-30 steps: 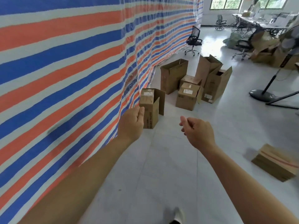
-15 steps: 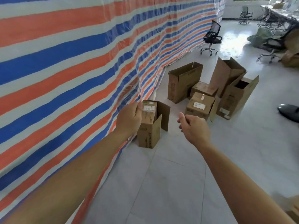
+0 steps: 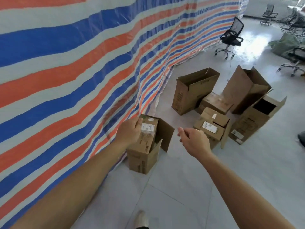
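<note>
A tall brown cardboard box (image 3: 143, 157) stands on the white tiled floor against the striped tarp. Its top flaps stand open, and one carries white labels. My left hand (image 3: 130, 131) is stretched out with loosely curled fingers and overlaps the box's upper left edge; whether it touches the flap I cannot tell. To the right of the box's open flap, my right hand (image 3: 193, 141) hovers, also loosely curled and holding nothing.
A blue, orange and white tarp (image 3: 69, 76) hangs along the left. Beyond are several more cardboard boxes: an open one (image 3: 193, 93), a labelled one (image 3: 212, 128) and a tall one (image 3: 255, 120). Office chairs (image 3: 231, 38) stand farther back. My shoe (image 3: 141, 219) shows below.
I have walked closer to the boxes, which now look larger and lower in view. Both hands stay outstretched; the left one now overlaps the nearest box's top.
</note>
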Action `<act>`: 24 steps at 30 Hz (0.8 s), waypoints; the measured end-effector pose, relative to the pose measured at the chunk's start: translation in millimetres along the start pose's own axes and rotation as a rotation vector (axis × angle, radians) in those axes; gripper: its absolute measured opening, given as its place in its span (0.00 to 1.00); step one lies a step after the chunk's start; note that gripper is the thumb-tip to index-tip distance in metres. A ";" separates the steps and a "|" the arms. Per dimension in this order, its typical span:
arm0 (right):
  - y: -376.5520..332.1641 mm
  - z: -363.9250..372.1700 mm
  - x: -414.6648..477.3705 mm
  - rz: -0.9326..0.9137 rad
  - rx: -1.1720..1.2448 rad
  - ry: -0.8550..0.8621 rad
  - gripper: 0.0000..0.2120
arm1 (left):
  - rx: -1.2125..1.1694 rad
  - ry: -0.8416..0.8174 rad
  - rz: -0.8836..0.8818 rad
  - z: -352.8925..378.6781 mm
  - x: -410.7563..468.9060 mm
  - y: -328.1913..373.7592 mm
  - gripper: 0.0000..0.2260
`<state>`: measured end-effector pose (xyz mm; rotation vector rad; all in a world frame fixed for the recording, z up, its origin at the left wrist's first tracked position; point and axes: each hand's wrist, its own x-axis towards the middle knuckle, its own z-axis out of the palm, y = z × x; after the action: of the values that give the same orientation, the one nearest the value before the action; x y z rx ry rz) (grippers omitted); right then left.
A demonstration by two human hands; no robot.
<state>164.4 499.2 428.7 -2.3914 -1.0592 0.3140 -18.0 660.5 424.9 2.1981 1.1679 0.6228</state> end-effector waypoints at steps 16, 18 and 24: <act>116.0 86.3 287.5 0.030 0.041 -0.358 0.24 | 0.140 -0.297 -0.298 186.9 253.3 -33.7 0.18; 124.6 110.7 300.0 0.017 0.017 -0.434 0.24 | 0.224 -0.394 -0.318 213.7 265.5 -56.8 0.16; 149.2 217.4 306.4 0.140 0.017 -0.643 0.21 | 0.272 -0.528 -0.432 281.0 297.9 -160.3 0.16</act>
<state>376.7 717.7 163.1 -2.4040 -1.1332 1.1940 217.5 912.8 152.4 2.0326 1.4165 -0.2966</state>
